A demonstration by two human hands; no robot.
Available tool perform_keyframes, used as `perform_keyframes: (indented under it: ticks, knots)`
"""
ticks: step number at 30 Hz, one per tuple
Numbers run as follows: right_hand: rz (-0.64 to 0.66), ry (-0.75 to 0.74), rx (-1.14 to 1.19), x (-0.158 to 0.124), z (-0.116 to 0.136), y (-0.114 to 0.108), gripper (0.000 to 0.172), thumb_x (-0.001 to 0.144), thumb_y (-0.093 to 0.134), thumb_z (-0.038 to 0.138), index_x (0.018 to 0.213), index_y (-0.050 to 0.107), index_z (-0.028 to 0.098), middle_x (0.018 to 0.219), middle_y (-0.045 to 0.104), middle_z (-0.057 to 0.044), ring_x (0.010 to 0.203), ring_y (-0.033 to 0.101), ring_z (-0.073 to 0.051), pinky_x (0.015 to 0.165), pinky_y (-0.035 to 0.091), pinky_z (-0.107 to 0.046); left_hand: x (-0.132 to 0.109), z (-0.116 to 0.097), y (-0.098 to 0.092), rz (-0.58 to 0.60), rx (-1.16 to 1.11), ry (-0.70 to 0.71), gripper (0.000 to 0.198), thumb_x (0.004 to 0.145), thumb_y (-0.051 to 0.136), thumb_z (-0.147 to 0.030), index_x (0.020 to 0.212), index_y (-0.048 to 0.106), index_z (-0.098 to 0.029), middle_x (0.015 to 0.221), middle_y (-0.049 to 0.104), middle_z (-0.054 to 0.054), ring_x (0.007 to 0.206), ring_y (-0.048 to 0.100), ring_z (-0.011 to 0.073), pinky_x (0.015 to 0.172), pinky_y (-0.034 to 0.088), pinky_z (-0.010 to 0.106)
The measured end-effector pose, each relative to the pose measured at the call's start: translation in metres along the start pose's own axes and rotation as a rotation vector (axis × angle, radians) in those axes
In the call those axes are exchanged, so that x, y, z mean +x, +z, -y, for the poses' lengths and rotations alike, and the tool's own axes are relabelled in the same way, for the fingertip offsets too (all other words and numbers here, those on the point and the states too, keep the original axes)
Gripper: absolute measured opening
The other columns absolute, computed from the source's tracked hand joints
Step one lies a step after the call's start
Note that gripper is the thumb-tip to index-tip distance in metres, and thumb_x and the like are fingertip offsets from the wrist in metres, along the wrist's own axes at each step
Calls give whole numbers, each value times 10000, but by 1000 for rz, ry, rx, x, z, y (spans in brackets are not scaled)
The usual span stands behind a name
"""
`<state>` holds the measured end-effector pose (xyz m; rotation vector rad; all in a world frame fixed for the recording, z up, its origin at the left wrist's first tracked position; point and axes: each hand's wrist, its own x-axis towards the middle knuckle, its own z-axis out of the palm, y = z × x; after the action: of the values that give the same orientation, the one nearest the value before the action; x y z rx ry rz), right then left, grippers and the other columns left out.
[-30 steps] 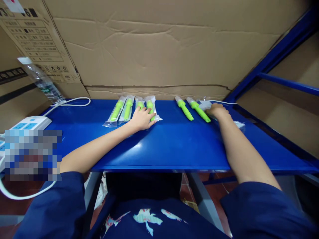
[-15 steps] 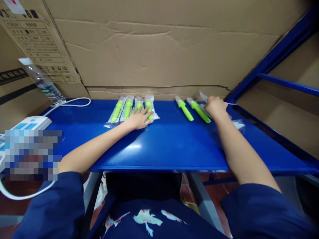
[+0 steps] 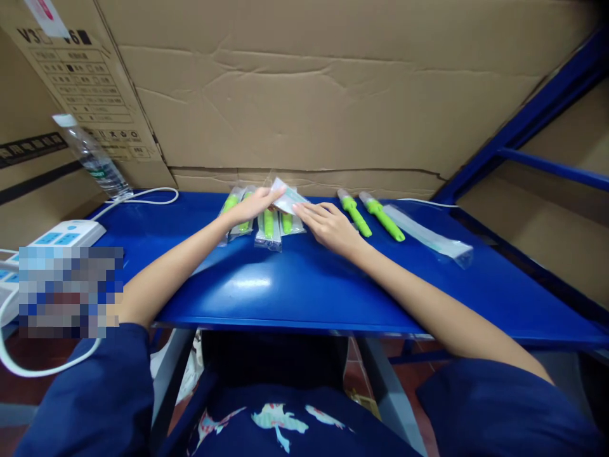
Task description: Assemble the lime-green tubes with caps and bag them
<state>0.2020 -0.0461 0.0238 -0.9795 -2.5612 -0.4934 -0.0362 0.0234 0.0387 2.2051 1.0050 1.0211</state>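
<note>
A white and clear plastic bag point(image 3: 288, 198) is pinched between my left hand point(image 3: 259, 204) at its left end and my right hand point(image 3: 330, 225) at its lower right. Beneath it, several bagged green tools point(image 3: 269, 227) lie side by side on the blue table point(image 3: 285, 285); my left forearm and hand partly cover the left ones. Two green tools without bags, a shorter one point(image 3: 354, 212) and a longer one point(image 3: 384, 219), rest to the right of my right hand. Beside them lies another flat plastic bag point(image 3: 431, 235).
A clear water bottle point(image 3: 98, 162) leans against the cardboard wall point(image 3: 285, 114) at the left. Nearer to me are a white power strip point(image 3: 71, 233) and its looping cable point(image 3: 152, 195). A blue metal frame point(image 3: 533, 114) borders the right side.
My right hand has moved left from the flat bags, bringing one over the bagged tools. My left hand has lifted off the tools, shifted slightly left and taken hold of that bag.
</note>
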Motion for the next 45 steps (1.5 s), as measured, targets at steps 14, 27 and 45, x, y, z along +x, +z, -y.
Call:
perform_keyframes:
  ticks: [14,27,45]
  knots:
    - [41,570,814,-10,-59,-5,361,846,708,544,855,731,184,808,762,-84,714,705,-229,731,558,-360,-24,38,-16,-297,-221,-118,581,869,539,-742,862,632,-170,710,694,112,761,687,223,701,596,362]
    - [30,677,1176,-3,-46,-9,245,707,828,402,721,686,202,688,717,-42,555,558,-125,576,508,-274,-37,21,-23,-719,398,-39,877,858,630,-650,1551,272,-250,1607,371,184,1456,422,353,1146,366,594]
    - [-98,671,1270,6,-6,-19,447,635,861,560,742,611,206,685,712,-36,544,576,-127,568,491,-283,-26,-30,21,61,871,445,759,998,309,-662,1626,252,-239,1641,357,142,1532,306,309,1238,128,482]
